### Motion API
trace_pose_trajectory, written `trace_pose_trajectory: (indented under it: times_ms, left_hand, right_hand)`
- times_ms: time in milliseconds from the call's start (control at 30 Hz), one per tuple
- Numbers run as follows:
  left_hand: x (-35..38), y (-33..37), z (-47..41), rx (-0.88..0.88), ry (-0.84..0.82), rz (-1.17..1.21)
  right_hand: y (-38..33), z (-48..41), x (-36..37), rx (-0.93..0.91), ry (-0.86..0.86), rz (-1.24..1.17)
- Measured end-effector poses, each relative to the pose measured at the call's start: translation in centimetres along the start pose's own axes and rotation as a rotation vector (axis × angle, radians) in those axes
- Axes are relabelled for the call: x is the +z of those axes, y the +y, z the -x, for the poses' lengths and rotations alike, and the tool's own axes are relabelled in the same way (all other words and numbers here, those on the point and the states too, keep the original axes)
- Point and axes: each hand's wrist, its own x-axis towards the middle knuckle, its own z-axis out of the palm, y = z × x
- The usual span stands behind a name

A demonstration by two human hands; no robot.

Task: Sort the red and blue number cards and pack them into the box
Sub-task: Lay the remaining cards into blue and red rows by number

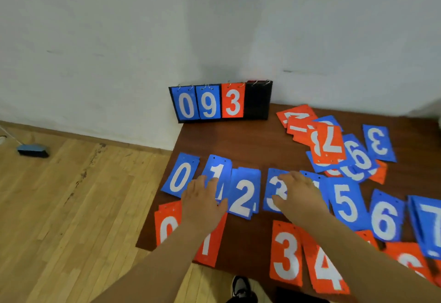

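Nearest me, two bare forearms reach in over red 0 (167, 227), red 1 (207, 246), red 3 (286, 255) and red 4 (327, 271), laid side by side. The left hand (202, 201) lies flat with its fingers straight, tips pressing on blue 1 (218, 171). The right hand (299, 195) is spread and relaxed, fingers and thumb resting on blue 3 (272, 188); I see it grip nothing. Left to right across the table (238, 140) run blue 0 (180, 176), blue 1, blue 2 (243, 195) and blue 3. Past the right hand come blue 5 (346, 202), blue 6 (384, 219) and blue 7 (427, 224). Each laid card's long axis runs away from me, slightly tilted, digits upright, punched holes at the far edge. A mixed pile (329, 145) lies far right, well apart from both hands.
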Motion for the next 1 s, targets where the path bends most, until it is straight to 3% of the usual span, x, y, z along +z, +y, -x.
trace_pose_trajectory:
  times_ms: [300, 500, 767, 1000]
  left_hand:
    - [-1.8, 14.8, -10.0, 0.155, -0.032, 0.001]
    - [-1.6, 22.1, -16.8, 0.145, -0.073, 0.011]
    - [0.2, 26.9, -27.9, 0.096, -0.114, -0.010]
    - [3.9, 28.3, -34.9, 0.063, -0.172, -0.052]
  right_hand:
    - [16.1, -1.3, -9.0, 0.377, 0.142, -0.091]
    - [23.1, -5.6, -12.4, 0.481, 0.134, -0.181]
    - [28.3, -14.0, -12.0, 0.570, 0.029, -0.267]
    - [30.7, -19.1, -9.0, 0.676, -0.033, -0.184]
